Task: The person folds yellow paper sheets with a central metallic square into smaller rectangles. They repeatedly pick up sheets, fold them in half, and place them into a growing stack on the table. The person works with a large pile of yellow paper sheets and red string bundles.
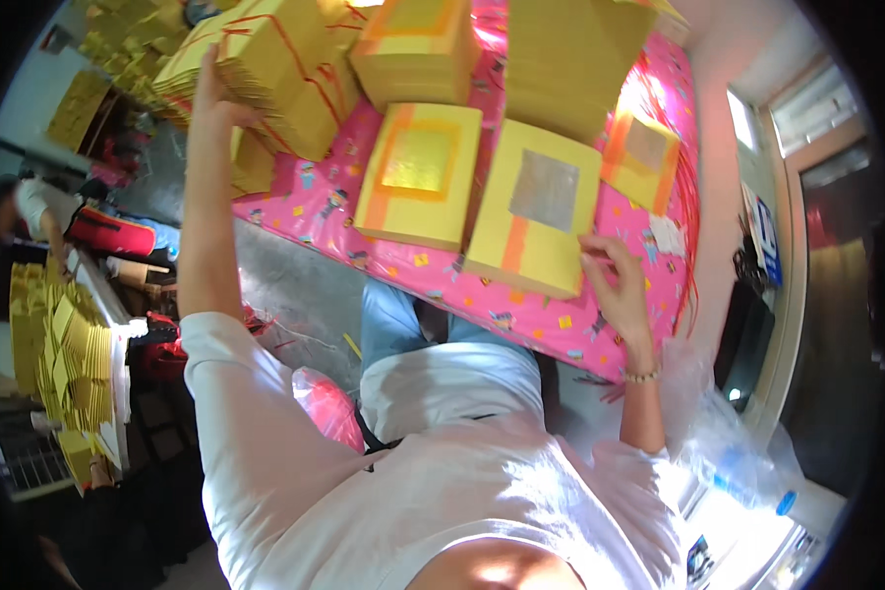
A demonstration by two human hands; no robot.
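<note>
My left hand (pixel 214 98) is stretched out at the far left, fingers straight and thumb apart, against the side of a thick yellow paper bundle (pixel 295 74) tied with red string. My right hand (pixel 616 285) is open, its fingers loosely bent beside the right edge of a yellow paper stack (pixel 511 197). That stack has a silver square (pixel 546 190) on top and an orange stripe. To its left lies a similar stack (pixel 374 202) with a gold square (pixel 420 160) framed in orange. Whether my right fingertips touch the paper is hard to tell.
A pink patterned cloth (pixel 403 261) covers the table. Taller yellow stacks (pixel 570 64) stand behind, and a smaller silver-marked stack (pixel 644 157) sits right. Red strings (pixel 693 226) hang along the right edge. At left, another person (pixel 44 211) is beside a table of yellow paper (pixel 69 344).
</note>
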